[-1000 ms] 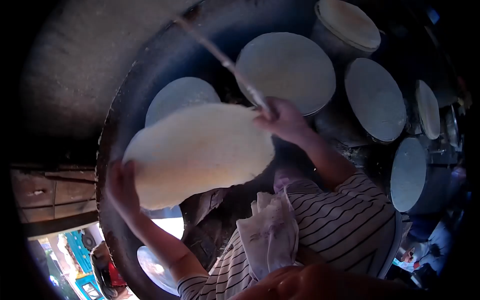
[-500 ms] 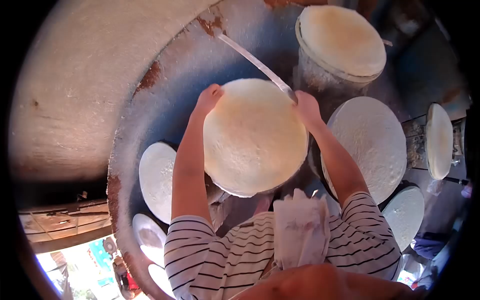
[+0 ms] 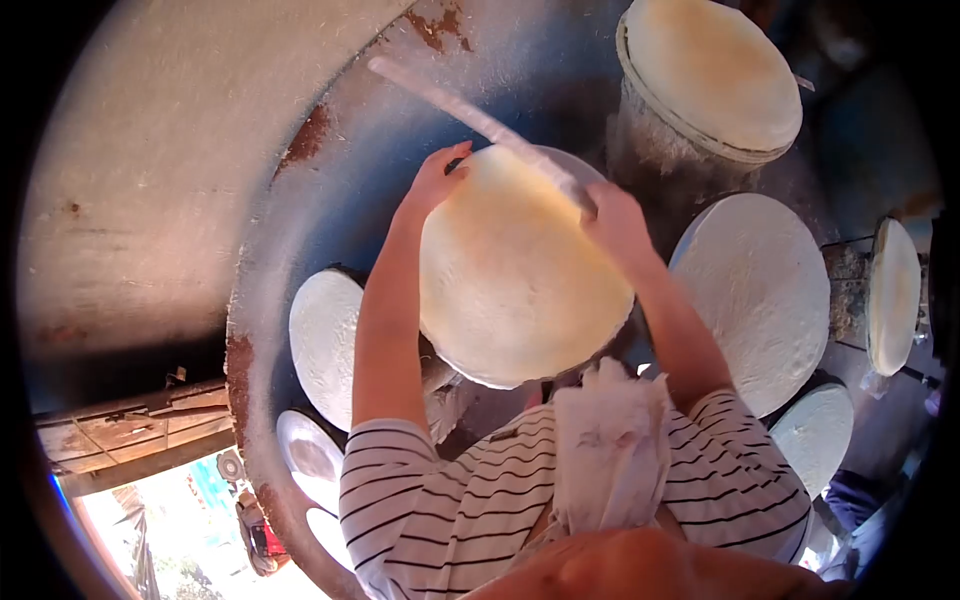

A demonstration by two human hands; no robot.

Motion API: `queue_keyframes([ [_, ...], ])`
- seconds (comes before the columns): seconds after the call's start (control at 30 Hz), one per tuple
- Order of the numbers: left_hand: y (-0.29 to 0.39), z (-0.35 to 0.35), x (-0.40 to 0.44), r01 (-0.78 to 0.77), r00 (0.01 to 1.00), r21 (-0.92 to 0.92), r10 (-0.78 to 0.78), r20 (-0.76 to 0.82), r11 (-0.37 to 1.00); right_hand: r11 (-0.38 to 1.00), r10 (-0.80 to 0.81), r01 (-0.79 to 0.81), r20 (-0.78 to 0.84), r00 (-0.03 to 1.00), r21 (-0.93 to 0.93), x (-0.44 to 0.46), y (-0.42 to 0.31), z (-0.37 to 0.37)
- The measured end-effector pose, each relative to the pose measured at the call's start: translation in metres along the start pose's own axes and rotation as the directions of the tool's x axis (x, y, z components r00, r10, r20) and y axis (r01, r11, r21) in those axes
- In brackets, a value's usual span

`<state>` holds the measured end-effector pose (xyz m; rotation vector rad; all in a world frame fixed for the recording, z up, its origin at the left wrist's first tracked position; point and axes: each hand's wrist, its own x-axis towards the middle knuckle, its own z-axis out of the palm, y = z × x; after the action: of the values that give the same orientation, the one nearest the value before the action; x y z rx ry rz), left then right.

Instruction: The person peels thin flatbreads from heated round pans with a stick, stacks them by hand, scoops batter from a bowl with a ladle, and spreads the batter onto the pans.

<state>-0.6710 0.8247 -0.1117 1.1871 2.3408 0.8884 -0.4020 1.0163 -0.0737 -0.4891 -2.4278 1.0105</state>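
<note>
In front of me is a large pale round (image 3: 520,280), like a flatbread, with golden patches and a floury surface. What bears it from below is mostly hidden. At its upper left edge is my left hand (image 3: 438,182), thumb and forefinger apart, the thumb side touching or very near the rim. My right hand (image 3: 612,222) grips one end of a long flat pale stick (image 3: 460,110) at the upper right edge. The stick slants up and left across the far rim of the round.
A thick round stack (image 3: 710,75) stands on a floury drum at upper right. More pale rounds lie right (image 3: 755,300), far right (image 3: 893,295), lower right (image 3: 815,440) and left (image 3: 328,345). A curved blue surface with rusty patches (image 3: 305,140) borders a large tan surface (image 3: 150,200).
The stick has swung lower and lies over the round's far edge. My left hand's fingers have opened from the rim. The whole view has shifted slightly.
</note>
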Motion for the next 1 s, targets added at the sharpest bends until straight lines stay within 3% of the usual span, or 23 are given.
queue_keyframes([
  [0.03, -0.001, 0.005, -0.006, 0.006, 1.000, 0.028, -0.006, -0.003, 1.000, 1.000, -0.026, 0.026, 0.011, 1.000, -0.008, -0.008, -0.005, 0.001],
  [0.1, -0.013, 0.018, -0.011, 0.049, 0.998, -0.081, -0.045, 0.045, 0.995, 0.999, 0.018, -0.020, 0.098, 0.995, 0.024, -0.021, -0.022, -0.002],
  [0.13, -0.017, 0.013, 0.001, 0.035, 0.999, -0.119, -0.030, 0.043, 0.992, 0.999, -0.041, 0.039, 0.086, 0.995, 0.030, -0.023, -0.022, 0.001],
  [0.17, -0.023, 0.008, 0.006, -0.130, 0.991, 0.079, 0.126, 0.044, 0.988, 0.994, -0.105, 0.104, 0.057, 0.993, 0.031, -0.027, -0.020, 0.005],
  [0.2, -0.029, 0.007, 0.008, -0.052, 0.997, -0.049, 0.054, 0.047, 0.997, 0.988, -0.156, 0.155, 0.036, 0.987, 0.030, -0.034, -0.019, 0.007],
  [0.27, -0.031, 0.000, 0.006, 0.059, 0.995, 0.006, -0.059, 0.081, 0.998, 0.988, -0.132, 0.125, 0.083, 0.988, 0.088, -0.044, -0.037, -0.004],
  [0.3, -0.020, -0.003, -0.013, 0.056, 0.998, -0.297, -0.056, 0.009, 0.953, 0.986, -0.139, 0.129, 0.097, 0.986, 0.106, -0.049, -0.041, -0.009],
  [0.33, 0.006, -0.013, -0.027, -0.036, 0.994, -0.070, 0.029, -0.103, 0.997, 0.982, -0.156, 0.143, 0.101, 0.983, 0.121, -0.053, -0.044, -0.013],
  [0.4, -0.004, -0.028, -0.052, -0.313, 0.946, -0.172, 0.291, -0.140, 0.934, 0.975, -0.202, 0.195, 0.070, 0.977, 0.103, -0.063, -0.046, -0.019],
  [0.47, 0.030, -0.049, -0.090, -0.429, 0.903, -0.144, 0.423, -0.074, 0.892, 0.975, -0.201, 0.193, 0.066, 0.977, 0.113, -0.076, -0.047, -0.027],
  [0.53, 0.066, -0.045, -0.141, -0.295, 0.926, -0.117, 0.254, -0.280, 0.948, 0.976, -0.174, 0.161, 0.080, 0.982, 0.147, -0.096, -0.049, -0.039],
  [0.6, 0.112, -0.043, -0.184, -0.340, 0.856, 0.244, 0.406, -0.320, 0.908, 0.974, -0.093, 0.090, 0.002, 0.996, 0.209, -0.104, -0.044, -0.057],
  [0.67, 0.156, -0.036, -0.222, -0.372, 0.814, 0.355, 0.486, -0.319, 0.857, 0.961, 0.068, -0.056, -0.035, 0.997, 0.270, -0.113, -0.035, -0.071],
  [0.73, 0.201, -0.023, -0.259, -0.290, 0.824, 0.331, 0.411, -0.390, 0.898, 0.892, 0.247, -0.293, 0.172, 0.954, 0.345, -0.125, -0.024, -0.089],
  [0.8, 0.226, -0.018, -0.290, -0.320, 0.796, 0.308, 0.430, -0.425, 0.896, 0.780, 0.266, -0.381, 0.288, 0.920, 0.496, -0.144, -0.013, -0.098],
  [0.87, 0.249, -0.017, -0.312, -0.338, 0.749, 0.234, 0.411, -0.519, 0.912, 0.620, 0.147, -0.295, 0.261, 0.954, 0.728, -0.168, -0.004, -0.096],
  [0.9, 0.258, -0.018, -0.320, -0.353, 0.709, 0.188, 0.393, -0.585, 0.916, 0.487, 0.219, -0.365, 0.293, 0.931, 0.793, -0.179, -0.012, -0.096],
  [1.0, 0.297, -0.031, -0.320, -0.415, 0.591, 0.155, 0.395, -0.703, 0.896, 0.370, 0.161, -0.284, 0.240, 0.957, 0.885, -0.191, -0.041, -0.120],
])
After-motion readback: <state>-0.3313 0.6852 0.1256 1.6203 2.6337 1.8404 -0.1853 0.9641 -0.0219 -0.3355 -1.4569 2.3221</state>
